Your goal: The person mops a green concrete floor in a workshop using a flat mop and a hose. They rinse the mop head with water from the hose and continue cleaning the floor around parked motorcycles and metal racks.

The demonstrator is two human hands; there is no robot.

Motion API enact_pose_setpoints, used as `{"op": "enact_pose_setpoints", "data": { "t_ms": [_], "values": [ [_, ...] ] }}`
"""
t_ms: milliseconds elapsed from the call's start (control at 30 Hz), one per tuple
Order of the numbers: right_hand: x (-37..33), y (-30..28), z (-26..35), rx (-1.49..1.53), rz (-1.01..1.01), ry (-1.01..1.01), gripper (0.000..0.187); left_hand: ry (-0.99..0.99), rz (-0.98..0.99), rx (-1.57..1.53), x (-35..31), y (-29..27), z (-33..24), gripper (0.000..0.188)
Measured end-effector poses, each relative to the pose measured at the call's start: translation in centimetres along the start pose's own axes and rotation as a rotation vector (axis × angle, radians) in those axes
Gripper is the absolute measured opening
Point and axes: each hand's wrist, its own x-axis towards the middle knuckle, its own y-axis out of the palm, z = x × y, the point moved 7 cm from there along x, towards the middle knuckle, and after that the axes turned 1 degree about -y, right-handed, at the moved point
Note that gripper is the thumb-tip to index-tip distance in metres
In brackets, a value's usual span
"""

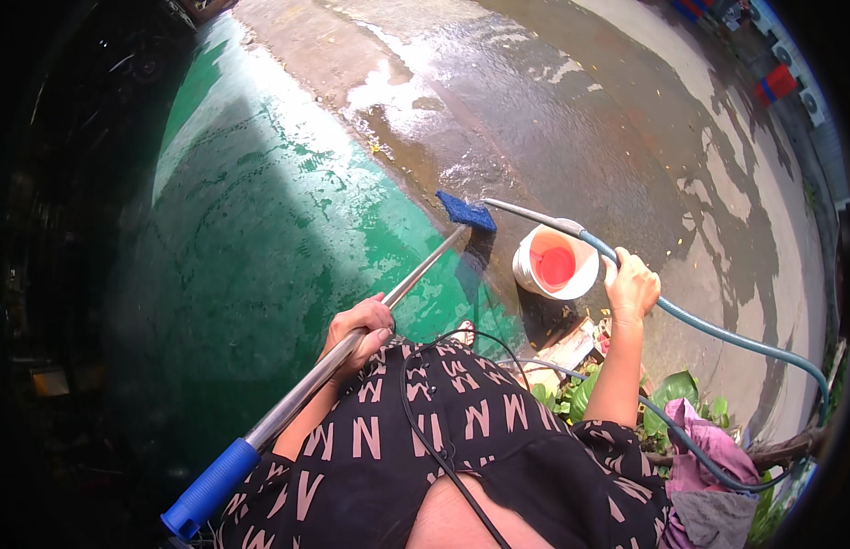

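My left hand (362, 329) is closed round the metal pole of a mop (322, 371), whose blue plastic grip slants down to the lower left. At the pole's far end the flat blue mop head (466, 211) is held up over the wet ground. My right hand (633, 284) grips a grey-blue hose (717, 333). A metal tube (525, 212) on the hose's end points left at the mop head, and water appears to splash where they meet. Just left of my right hand stands a white bucket (531, 268) with something red inside.
Wet green floor (260, 238) lies to the left, wet concrete (571, 119) ahead and right. Leafy plants (673, 392) and a pink cloth (708, 448) are at the lower right, where the hose loops round. A thin black cable (420, 425) hangs across my front.
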Motion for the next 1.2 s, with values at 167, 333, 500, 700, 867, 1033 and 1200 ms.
{"op": "enact_pose_setpoints", "data": {
  "t_ms": [167,333,500,700,867,1033,1200],
  "values": [
    [-0.1,-0.6,0.1,0.005,-0.002,0.006,0.023,0.006,0.007,-0.004,0.2,0.1,0.2,0.013],
    [-0.1,-0.4,0.1,0.006,-0.005,0.004,0.022,0.018,0.000,-0.006,0.2,-0.2,0.1,0.010],
    [-0.2,1.1,-0.6,-0.026,0.037,0.025,0.022,0.007,-0.009,-0.007,0.1,-0.3,0.4,0.010],
    [-0.6,2.5,-1.5,-0.068,0.057,0.041,0.021,0.015,-0.025,-0.009,0.0,-0.4,0.2,0.010],
    [-0.7,2.4,-1.5,-0.065,0.096,0.049,0.022,0.019,-0.018,-0.011,0.2,-0.2,0.3,0.010],
    [-0.7,1.6,-0.9,-0.060,0.102,0.042,0.022,0.019,-0.019,-0.013,0.6,-0.1,0.0,0.010],
    [-0.9,2.2,-1.2,-0.056,0.137,0.068,0.022,0.027,-0.027,-0.004,0.4,-0.3,0.0,0.010]
  ]
}}
